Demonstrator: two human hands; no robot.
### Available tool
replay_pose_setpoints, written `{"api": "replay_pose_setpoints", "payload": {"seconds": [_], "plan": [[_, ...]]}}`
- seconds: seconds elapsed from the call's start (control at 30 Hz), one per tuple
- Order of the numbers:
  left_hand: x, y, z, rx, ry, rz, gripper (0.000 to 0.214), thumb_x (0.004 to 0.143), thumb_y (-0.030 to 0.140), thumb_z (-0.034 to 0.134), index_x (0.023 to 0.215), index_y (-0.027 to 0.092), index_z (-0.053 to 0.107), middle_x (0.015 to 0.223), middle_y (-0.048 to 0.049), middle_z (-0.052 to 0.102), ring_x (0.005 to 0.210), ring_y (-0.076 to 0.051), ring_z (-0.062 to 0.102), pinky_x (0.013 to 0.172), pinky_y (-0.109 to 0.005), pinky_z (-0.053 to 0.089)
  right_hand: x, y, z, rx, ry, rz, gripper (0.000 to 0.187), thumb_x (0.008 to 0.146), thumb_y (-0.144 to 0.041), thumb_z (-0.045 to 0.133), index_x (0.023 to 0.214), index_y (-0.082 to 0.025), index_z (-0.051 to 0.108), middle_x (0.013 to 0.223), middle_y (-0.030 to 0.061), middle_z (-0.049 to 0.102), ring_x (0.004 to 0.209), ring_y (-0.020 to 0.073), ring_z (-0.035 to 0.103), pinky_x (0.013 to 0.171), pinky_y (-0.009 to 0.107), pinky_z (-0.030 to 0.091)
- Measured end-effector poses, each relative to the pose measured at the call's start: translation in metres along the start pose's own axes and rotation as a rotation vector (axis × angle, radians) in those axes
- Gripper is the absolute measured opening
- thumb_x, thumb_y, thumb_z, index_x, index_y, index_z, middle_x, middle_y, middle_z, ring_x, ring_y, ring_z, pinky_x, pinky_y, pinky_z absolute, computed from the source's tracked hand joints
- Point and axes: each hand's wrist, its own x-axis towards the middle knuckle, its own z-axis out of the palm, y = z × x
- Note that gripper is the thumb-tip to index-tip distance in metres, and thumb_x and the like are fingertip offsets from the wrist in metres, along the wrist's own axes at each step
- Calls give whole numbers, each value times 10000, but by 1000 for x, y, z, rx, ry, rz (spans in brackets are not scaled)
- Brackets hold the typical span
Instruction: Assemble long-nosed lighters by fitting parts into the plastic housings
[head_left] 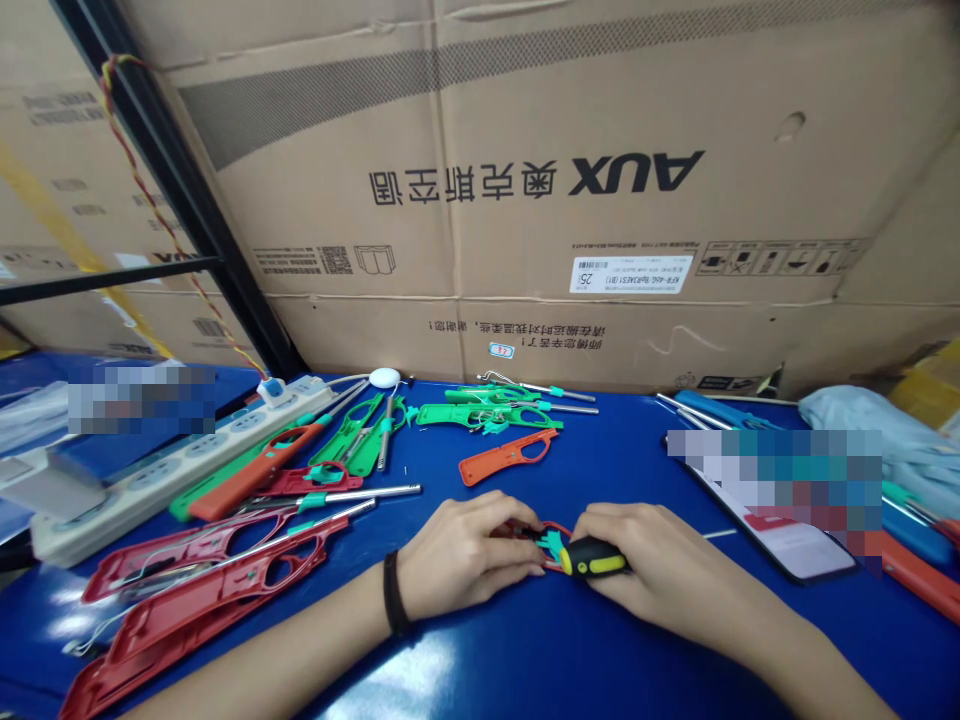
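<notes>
Near the front middle of the blue table, my left hand [474,555] is closed around a red lighter casing, mostly covered by the fingers. A teal trigger piece [553,543] shows at the casing's right end. My right hand [651,560] grips a screwdriver [596,558] with a black and yellow handle, held against that end; its tip cannot be made out. Just beyond the hands lies an orange lighter casing half [499,458]. Green lighter parts [480,413] with metal tubes and thin wires are farther back.
Opened red lighter casings [202,610] lie at the left, beside an orange lighter [255,472] and a white power strip [191,455]. A phone [787,535] rests at the right, near a light blue plastic bag [885,430]. A large cardboard box [510,90] stands behind the table.
</notes>
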Motion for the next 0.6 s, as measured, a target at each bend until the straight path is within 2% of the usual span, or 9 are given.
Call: {"api": "replay_pose_setpoints", "payload": {"seconds": [0.23, 0.43, 0.6], "plan": [[0, 0, 1, -19, -3, -21, 188, 923, 302, 534, 989, 235, 697, 1063, -32, 651, 863, -124, 628, 708, -200, 518, -2, 0, -1, 6, -8, -24, 124, 798, -107, 552, 751, -217, 587, 753, -29, 638, 674, 132, 583, 580, 216, 320], [0, -1, 2, -20, -12, -2, 182, 919, 286, 544, 983, 210, 696, 965, -31, 666, 835, -117, 628, 738, -201, 522, 1, 0, -3, 18, -15, 7, 137, 790, -101, 566, 733, -220, 603, 744, -33, 631, 669, 134, 580, 576, 218, 323], [-1, -1, 2, -5, -17, -5, 179, 919, 292, 542, 967, 222, 700, 943, -26, 650, 798, -105, 621, 701, -184, 514, 0, 1, -4, 101, -38, -18, 202, 795, -81, 561, 840, -251, 661, 823, -32, 646, 745, 136, 598, 641, 210, 360]]}}
